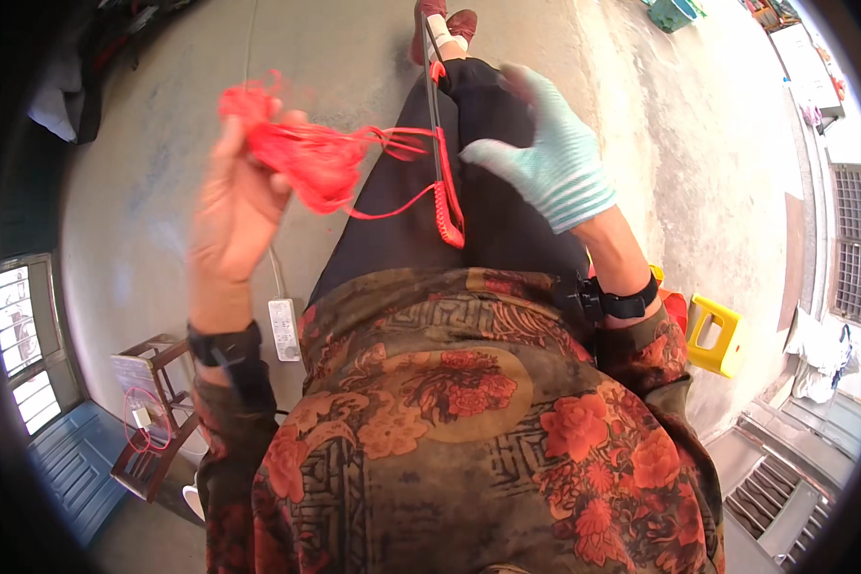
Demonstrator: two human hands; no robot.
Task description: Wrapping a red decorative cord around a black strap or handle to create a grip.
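My bare left hand [234, 215], slightly blurred, grips a loose bundle of red flat cord [311, 163] out to the left. Strands run from the bundle to a thin, dark metal frame [432, 105] lying lengthwise over my dark-trousered legs [383, 225]. Red cord is wound tightly in coils around the frame's near end [444, 215], and a smaller red patch sits farther up it. On the right, my right hand [550, 158] wears a pale teal striped glove. Its thumb and fingers are spread beside the frame, apart from it, holding nothing.
A white power strip [284, 330] lies left of my lap, near a small brown wooden stand [163, 402] with a pink cable. A yellow plastic piece with a handle opening [715, 335] is at my right. A teal bucket [672, 13] stands far right on the concrete floor [163, 163].
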